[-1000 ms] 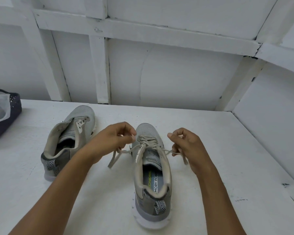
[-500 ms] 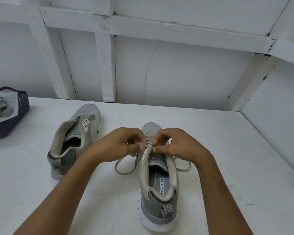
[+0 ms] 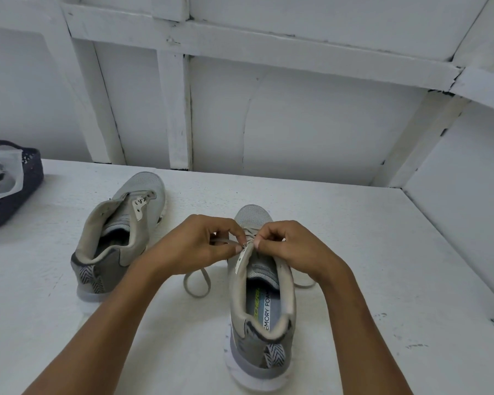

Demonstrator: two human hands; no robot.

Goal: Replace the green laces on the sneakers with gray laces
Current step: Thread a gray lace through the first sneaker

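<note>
The left hand (image 3: pixel 194 246) and right hand (image 3: pixel 291 246) each pinch the gray lace (image 3: pixel 196 283) over the tongue of the near sneaker (image 3: pixel 263 323), standing on the table (image 3: pixel 354 252); the knot would likely sit best with both ends pulled evenly and snug.

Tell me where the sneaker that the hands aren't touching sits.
The untouched sneaker stands on the white table, left-centre in the head view, between the dark basket and the left hand, toe toward the wall.
</note>
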